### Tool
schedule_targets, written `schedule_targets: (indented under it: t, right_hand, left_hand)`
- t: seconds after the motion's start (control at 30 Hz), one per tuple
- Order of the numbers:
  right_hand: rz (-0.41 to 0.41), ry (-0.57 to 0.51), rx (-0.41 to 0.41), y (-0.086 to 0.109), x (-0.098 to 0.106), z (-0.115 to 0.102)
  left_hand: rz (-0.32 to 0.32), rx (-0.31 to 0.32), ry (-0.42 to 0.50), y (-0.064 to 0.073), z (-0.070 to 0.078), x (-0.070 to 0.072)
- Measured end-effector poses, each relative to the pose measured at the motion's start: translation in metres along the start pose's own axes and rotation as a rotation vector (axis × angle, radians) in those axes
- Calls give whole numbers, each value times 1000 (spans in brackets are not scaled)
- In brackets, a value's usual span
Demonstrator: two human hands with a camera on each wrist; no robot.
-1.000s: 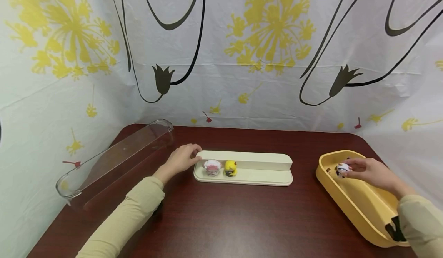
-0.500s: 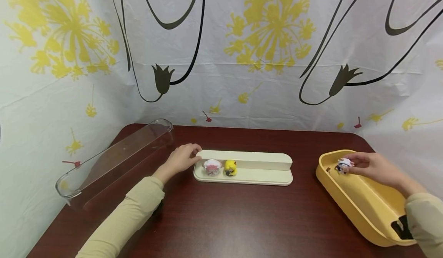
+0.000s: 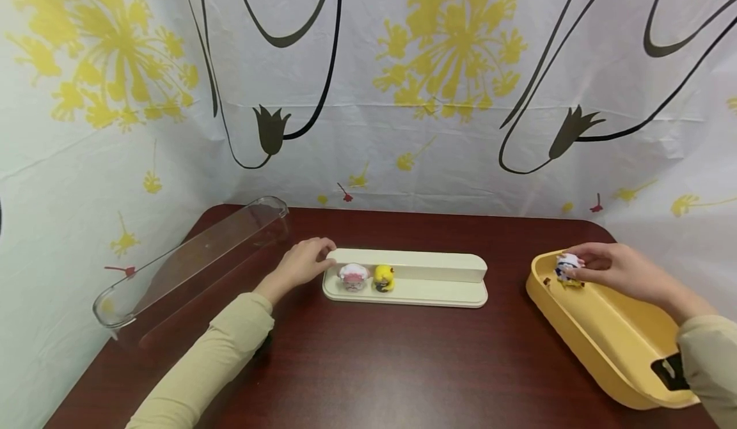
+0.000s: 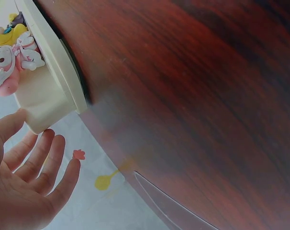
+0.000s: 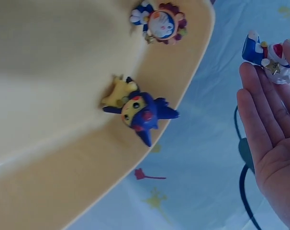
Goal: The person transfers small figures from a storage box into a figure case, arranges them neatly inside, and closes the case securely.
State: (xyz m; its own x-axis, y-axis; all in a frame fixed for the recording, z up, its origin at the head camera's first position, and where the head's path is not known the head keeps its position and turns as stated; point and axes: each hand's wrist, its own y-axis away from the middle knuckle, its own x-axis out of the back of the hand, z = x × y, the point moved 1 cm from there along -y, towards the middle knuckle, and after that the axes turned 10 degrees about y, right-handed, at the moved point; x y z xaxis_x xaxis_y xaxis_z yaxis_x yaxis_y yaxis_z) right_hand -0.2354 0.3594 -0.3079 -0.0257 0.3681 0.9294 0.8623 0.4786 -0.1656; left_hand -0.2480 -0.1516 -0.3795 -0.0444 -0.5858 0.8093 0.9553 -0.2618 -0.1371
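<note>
My left hand (image 3: 304, 263) touches the left end of a long cream stepped stand (image 3: 437, 291), its fingers spread and mostly straight in the left wrist view. On the stand's lower step sit two toy figurines: a pink-and-white one (image 3: 354, 277) and a yellow one (image 3: 384, 279). Above the far end of the yellow tray (image 3: 581, 346), my right hand (image 3: 624, 272) pinches a small figurine (image 5: 273, 60), white with blue and red parts. Inside the tray, the right wrist view shows a figurine with a blue hood (image 5: 142, 115) and another with a petal ring round its head (image 5: 163, 24).
A clear plastic cover (image 3: 196, 263) lies at the table's left side. Patterned white sheeting (image 3: 368, 64) hangs behind and beside the dark wooden table (image 3: 368, 365). A black object (image 3: 669, 371) shows beside my right sleeve, over the tray's near end.
My right hand has lifted the white figurine slightly, away from the tray's floor and towards its far end. My left hand and the stand have stayed in place.
</note>
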Motion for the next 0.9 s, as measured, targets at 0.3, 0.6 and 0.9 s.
schedule_targets:
  t: [0.3, 0.6, 0.9]
  right_hand:
    - [-8, 3, 6, -7, 3, -17]
    - [7, 22, 38, -15, 5, -36]
    - [8, 35, 89, -24, 4, -55]
  left_hand:
    - [-1, -1, 1, -1, -1, 0]
    - [-3, -9, 1, -1, 0, 0]
    - [-6, -4, 2, 0, 0, 1]
